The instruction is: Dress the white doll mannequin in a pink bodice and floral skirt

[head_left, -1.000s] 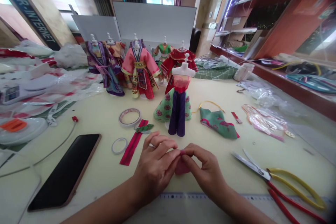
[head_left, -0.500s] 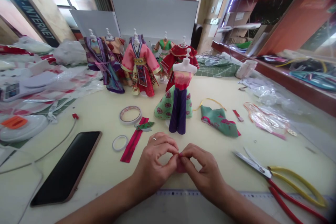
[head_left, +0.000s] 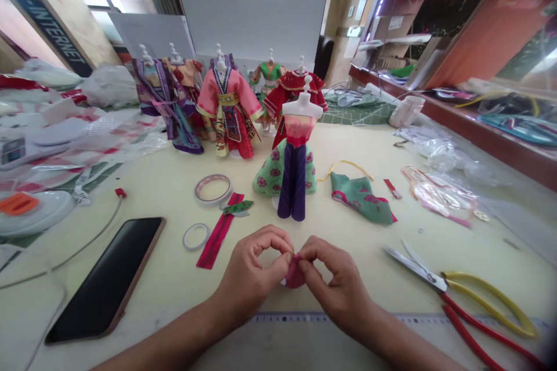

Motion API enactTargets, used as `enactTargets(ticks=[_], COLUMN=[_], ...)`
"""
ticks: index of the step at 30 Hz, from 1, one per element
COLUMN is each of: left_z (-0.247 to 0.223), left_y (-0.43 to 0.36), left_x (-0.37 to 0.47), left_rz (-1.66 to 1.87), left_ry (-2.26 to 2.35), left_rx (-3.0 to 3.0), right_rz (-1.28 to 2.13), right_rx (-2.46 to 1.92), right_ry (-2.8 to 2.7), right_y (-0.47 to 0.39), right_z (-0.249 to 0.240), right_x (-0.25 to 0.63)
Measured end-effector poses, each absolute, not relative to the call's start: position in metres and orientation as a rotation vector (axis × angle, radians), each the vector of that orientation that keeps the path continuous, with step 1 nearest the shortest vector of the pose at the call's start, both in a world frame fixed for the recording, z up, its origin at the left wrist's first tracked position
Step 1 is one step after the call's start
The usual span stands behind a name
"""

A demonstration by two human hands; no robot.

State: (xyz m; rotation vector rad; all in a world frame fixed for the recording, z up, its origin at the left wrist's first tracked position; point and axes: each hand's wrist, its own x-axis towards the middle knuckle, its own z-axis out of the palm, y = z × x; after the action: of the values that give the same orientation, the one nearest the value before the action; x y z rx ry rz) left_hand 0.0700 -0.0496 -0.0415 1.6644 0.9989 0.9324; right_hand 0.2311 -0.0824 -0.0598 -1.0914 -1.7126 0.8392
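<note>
A small piece of dark pink fabric [head_left: 296,276] hangs between my hands near the table's front. My left hand [head_left: 261,264] pinches its upper edge between thumb and forefinger. Close beside it, my right hand [head_left: 333,278] grips the same edge in a pinch. Just beyond stands a white doll stand [head_left: 303,105] dressed in a pink top, dark purple trousers [head_left: 292,185] and a green flowered skirt piece [head_left: 270,173]. To the left lie a dark pink strip [head_left: 216,239], a green fabric scrap [head_left: 237,207] and two tape rolls [head_left: 213,203].
Scissors [head_left: 439,283] with yellow and red handles lie at right, near a green fabric piece [head_left: 363,203]. A phone [head_left: 107,278] rests at left. A clear ruler [head_left: 407,320] runs along the front. Several dressed doll stands [head_left: 228,95] stand behind.
My left hand has shifted slightly left and down, and more of the pink fabric shows between my hands. The whole view has moved a little.
</note>
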Motion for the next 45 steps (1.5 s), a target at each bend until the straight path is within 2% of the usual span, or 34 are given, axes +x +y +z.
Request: enactTargets(ticks=[11, 16, 21, 30, 39, 45], left_z=[-0.043, -0.048, -0.049, -0.049, -0.044, -0.05], left_y=[-0.048, -0.037, -0.041, -0.043, -0.043, -0.046], left_x=[0.067, 0.059, 0.063, 0.07, 0.068, 0.073], left_rz=[0.988, 1.135, 1.003, 0.782, 0.95, 1.026], left_ry=[1.048, 1.089, 0.884, 0.788, 0.86, 0.948], left_rx=[1.615, 1.365, 1.24, 1.097, 1.138, 1.262], right_rz=[0.833, 0.975, 1.095, 1.031, 1.461, 1.746], right_rx=[-1.082, -1.036, -1.033, -1.113, -1.047, -1.069], right_ry=[-1.693, -1.584, -1.515, -1.549, -1.426, -0.999], right_y=[-0.084, -0.088, -0.087, -0.083, -0.08, -0.091], right_z=[-0.058, -0.058, -0.057, -0.059, -0.061, -0.067], right_x=[0.233, 0.236, 0.237, 0.235, 0.232, 0.232])
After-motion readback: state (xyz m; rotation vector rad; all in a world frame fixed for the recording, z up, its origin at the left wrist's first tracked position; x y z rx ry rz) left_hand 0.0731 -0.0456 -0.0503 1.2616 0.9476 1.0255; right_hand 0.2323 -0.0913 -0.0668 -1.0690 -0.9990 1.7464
